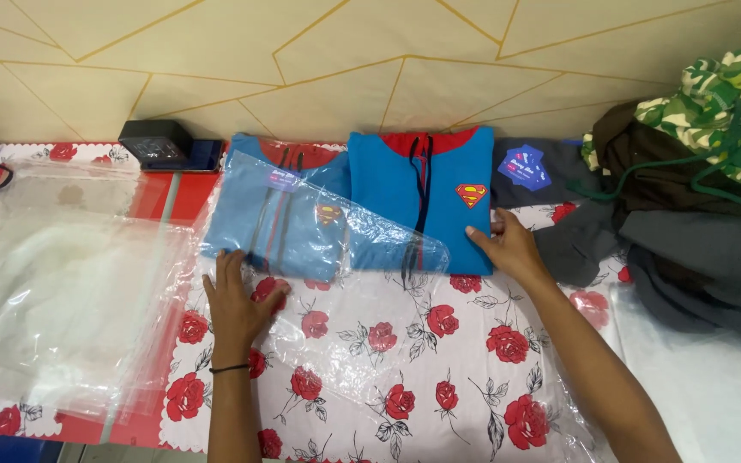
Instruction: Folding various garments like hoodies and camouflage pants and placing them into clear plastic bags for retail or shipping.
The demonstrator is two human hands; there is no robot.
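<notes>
Here, you worked at a table covered with a rose-print cloth (439, 360), sliding a folded blue top (422, 206) into a clear plastic bag (336, 257). Your left hand (235, 300) lay flat and open, fingers spread, pressing the bag's lower left part onto the cloth and gripping nothing. Your right hand (508, 244) rested on the top's lower right corner, fingers extended against the fabric; whether it pinched the edge could not be told. The top lay partly inside the bag, its right half uncovered. A stack of clear bags (53, 283) sat to your left, a heap of dark clothes (688, 231) to your right.
</notes>
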